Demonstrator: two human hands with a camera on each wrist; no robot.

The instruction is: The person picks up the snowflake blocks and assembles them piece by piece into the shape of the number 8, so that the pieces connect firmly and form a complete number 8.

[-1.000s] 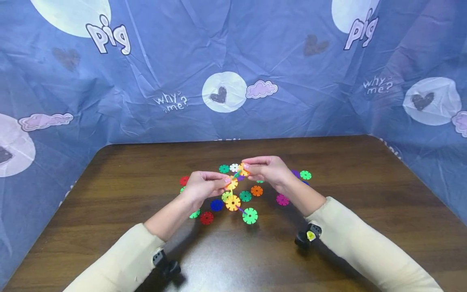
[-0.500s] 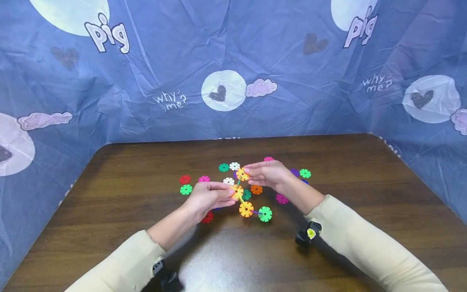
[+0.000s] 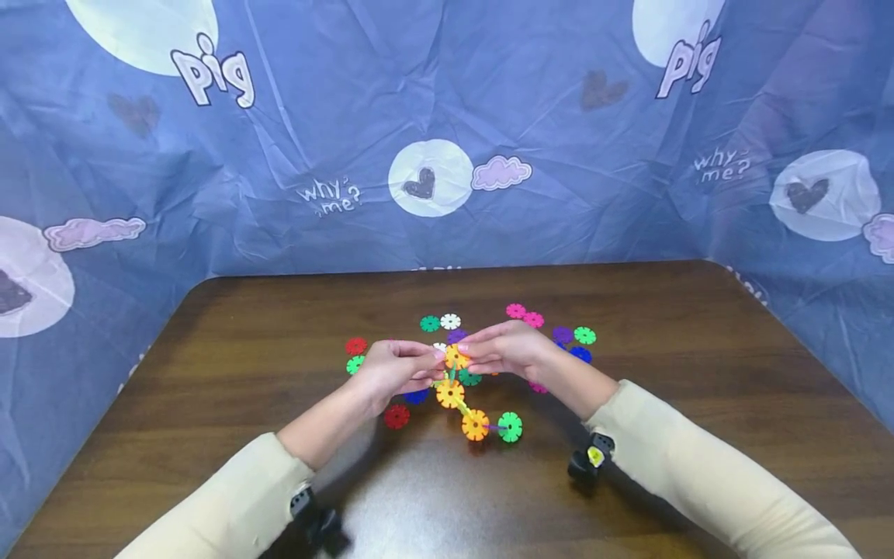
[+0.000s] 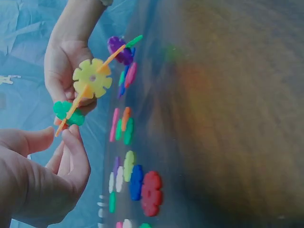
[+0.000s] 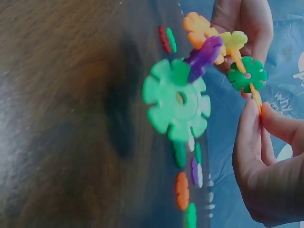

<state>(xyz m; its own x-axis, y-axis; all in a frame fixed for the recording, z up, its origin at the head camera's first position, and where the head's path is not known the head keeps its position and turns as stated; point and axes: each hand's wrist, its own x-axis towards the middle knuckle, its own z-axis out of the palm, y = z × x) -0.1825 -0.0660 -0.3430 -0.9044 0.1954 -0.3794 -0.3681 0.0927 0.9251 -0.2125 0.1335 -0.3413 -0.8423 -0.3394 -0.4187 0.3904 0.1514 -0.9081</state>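
My right hand [image 3: 510,349] pinches the top orange flower-shaped disc [image 3: 456,358] of a linked chain. Below it hang a dark green disc [image 5: 259,71], a middle orange disc [image 3: 444,394], a yellow disc [image 4: 101,85] and a lower orange disc [image 3: 469,423]. A purple disc [image 5: 206,57] joins the light green disc [image 3: 504,423] at the chain's end. Beside the top disc is my left hand [image 3: 394,369]. Its thumb and forefinger [image 4: 76,147] stand apart at the disc's edge in the left wrist view; whether they touch it is unclear.
Loose discs lie on the brown table [image 3: 265,310] around and behind the hands, among them a red disc [image 3: 397,417], a white disc [image 3: 450,321] and a blue disc [image 3: 581,355]. A printed blue cloth [image 3: 559,225] hangs around the table's back and sides.
The left hand has let go of the middle orange disc and moved up to the top one. My right hand has come lower with the chain, whose light green end has swung right and nearer.
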